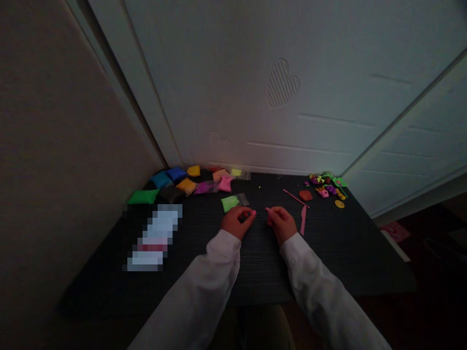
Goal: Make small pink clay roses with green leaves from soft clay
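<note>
My left hand (235, 222) pinches a small piece of pink modelling clay (254, 213) between thumb and fingertips. Across a narrow gap, my right hand (283, 225) is closed on another bit of pink clay (267, 209), mostly covered by the fingers. Both hands are just above the dark tabletop (262, 267). Just beyond the left hand lies a light green clay packet (229, 202). To the right of my right hand are a pink plastic knife (303, 221), a thin pink stick (295, 198) and a flat reddish-orange clay piece (305, 195).
Coloured clay packets, including a green one (143, 196) and a pink one (225, 183), line the back left. Small colourful clay shapes (330, 188) cluster at the back right, near a yellow disc (339, 204). A blurred-out pale object (156, 233) lies left. A white panel (226, 97) rises behind.
</note>
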